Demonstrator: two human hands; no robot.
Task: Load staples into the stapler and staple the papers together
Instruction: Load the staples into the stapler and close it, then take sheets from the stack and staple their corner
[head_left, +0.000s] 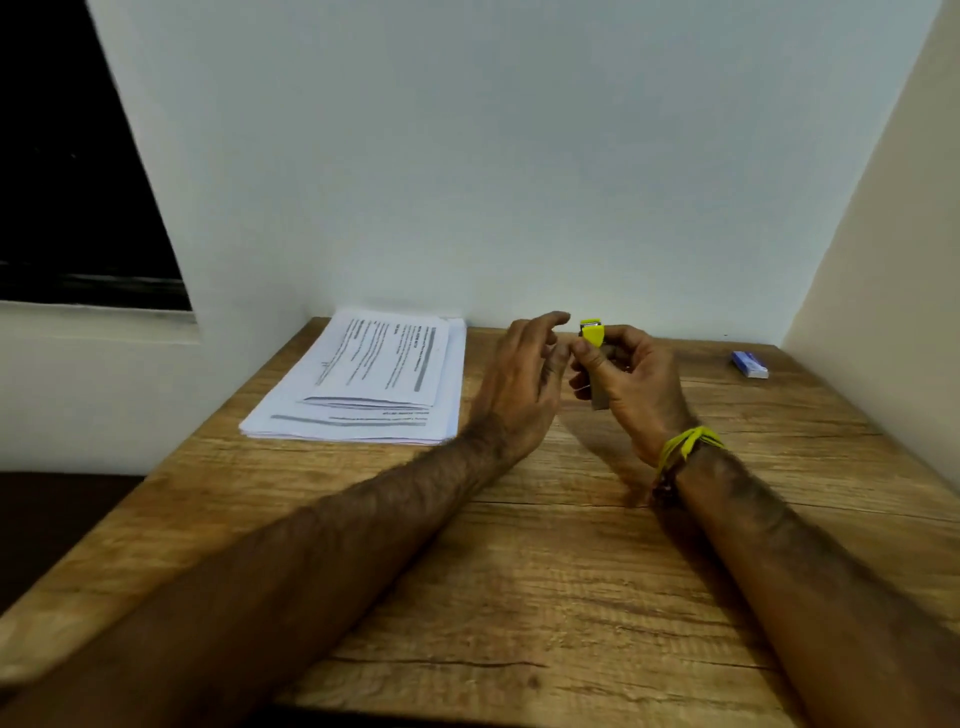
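Observation:
A small yellow stapler (592, 335) with a grey metal base is held upright above the table, gripped in my right hand (636, 387). My left hand (522, 384) hovers just left of it with fingers spread, its thumb and fingertips close to the stapler's side; whether it pinches anything is hidden. A stack of printed white papers (363, 384) lies flat at the back left of the wooden table (519, 571). A small blue and white staple box (749, 364) rests at the back right.
White walls close in the table at the back and right. A dark window sits at the upper left. The table's left edge drops off beside the papers. A yellow thread band circles my right wrist.

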